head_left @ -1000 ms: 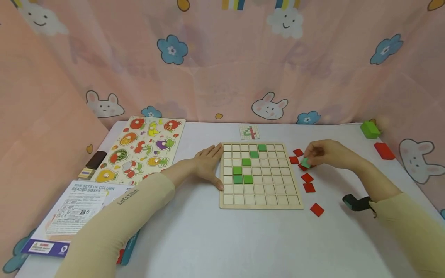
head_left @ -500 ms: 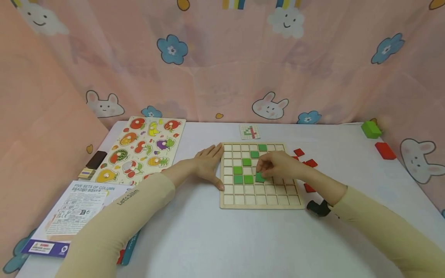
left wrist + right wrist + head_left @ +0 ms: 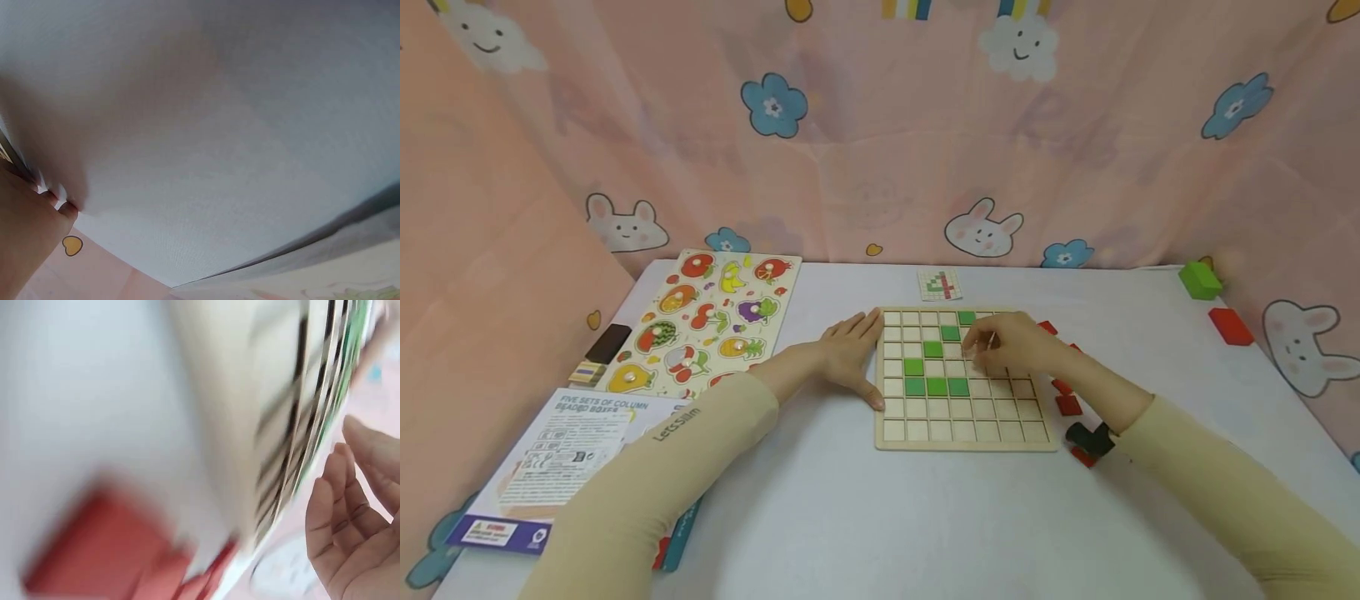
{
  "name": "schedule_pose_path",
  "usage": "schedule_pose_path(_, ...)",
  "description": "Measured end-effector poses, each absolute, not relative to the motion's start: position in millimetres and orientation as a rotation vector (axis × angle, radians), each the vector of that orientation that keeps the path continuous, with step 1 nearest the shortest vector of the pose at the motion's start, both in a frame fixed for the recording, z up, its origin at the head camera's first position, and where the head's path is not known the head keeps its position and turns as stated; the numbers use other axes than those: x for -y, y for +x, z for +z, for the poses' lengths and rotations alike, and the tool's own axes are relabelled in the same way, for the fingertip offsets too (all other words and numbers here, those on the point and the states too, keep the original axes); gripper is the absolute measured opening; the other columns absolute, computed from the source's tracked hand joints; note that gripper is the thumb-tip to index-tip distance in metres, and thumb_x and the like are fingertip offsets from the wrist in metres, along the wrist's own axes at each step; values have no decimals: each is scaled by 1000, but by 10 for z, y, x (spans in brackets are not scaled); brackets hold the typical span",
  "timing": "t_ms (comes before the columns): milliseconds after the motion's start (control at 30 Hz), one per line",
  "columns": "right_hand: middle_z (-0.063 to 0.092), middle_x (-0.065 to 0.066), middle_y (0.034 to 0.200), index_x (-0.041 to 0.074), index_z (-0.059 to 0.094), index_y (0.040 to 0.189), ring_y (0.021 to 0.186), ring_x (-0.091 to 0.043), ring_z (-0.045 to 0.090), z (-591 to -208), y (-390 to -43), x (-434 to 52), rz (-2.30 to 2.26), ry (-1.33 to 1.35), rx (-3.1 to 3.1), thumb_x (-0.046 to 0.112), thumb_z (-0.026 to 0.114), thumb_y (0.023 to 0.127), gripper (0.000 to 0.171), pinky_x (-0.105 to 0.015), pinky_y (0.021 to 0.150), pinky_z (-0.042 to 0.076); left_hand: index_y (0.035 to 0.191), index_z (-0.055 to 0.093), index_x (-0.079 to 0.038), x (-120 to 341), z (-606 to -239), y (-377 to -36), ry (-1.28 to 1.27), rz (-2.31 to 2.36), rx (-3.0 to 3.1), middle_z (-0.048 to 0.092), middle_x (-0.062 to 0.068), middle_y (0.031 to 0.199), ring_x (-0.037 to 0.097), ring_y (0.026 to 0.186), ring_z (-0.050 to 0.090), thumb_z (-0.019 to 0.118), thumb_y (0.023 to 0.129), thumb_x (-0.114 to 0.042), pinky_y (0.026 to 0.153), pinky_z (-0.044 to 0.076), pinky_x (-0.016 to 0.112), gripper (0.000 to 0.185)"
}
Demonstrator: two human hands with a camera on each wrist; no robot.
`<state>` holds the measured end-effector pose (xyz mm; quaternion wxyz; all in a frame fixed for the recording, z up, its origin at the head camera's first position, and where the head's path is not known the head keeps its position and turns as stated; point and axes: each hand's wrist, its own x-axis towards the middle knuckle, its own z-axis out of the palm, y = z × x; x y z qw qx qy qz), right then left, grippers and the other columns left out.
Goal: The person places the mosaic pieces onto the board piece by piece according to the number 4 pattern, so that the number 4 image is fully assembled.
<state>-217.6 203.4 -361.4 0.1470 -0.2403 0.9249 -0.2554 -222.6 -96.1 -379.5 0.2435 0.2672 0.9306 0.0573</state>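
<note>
The left hand [image 3: 850, 354] is laid flat, fingers straight, against the left edge of the grid board [image 3: 962, 379] on the bench [image 3: 865, 517]. The right hand [image 3: 1007, 348] is held over the board, fingers loosely bent, nothing grasped. Six green tiles [image 3: 958, 387] are seated in the board; four red tiles [image 3: 1068, 405] are visible beside it.

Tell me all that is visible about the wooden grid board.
The wooden grid board is pale, square, and lies flat on the white table. Its cells are shallow squares; seven hold green tiles, the others are bare. The left hand rests against its left edge, and the right hand hovers over its upper right cells.
</note>
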Motion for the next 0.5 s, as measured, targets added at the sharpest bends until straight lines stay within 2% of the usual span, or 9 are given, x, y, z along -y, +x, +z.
schedule_pose_path(200, 68, -13, 101, 6, 72, 111, 91, -25, 61, -3551, -2419, -2550, -601, -560, -2804, 4, 68, 88, 23, -32, 71, 52, 158, -11, -6, 963, -3810, -2229, 731, 156, -2543, -17, 10, 167, 34, 157, -10, 75, 67, -73, 127, 5, 55, 142)
schedule_pose_path(333, 67, -17, 113, 7, 73, 112, 103, -32, 58, -3567, -2507, -2823, -539, -489, -2805, 4, 71, 84, 28, -37, 75, 55, 158, -11, -7, 970, -3815, -2229, 731, 162, -2545, -18, 9, 167, 33, 157, -10, 75, 67, -74, 127, 5, 54, 142)
schedule_pose_path(500, 66, -17, 112, 8, 74, 112, 100, -31, 58, -3642, -2570, -2998, -550, -458, -2793, 8, 72, 85, 27, -32, 74, 52, 158, -11, -7, 973, -3811, -2230, 731, 167, -2544, -18, 9, 167, 32, 157, -11, 75, 67, -74, 127, 3, 54, 142)
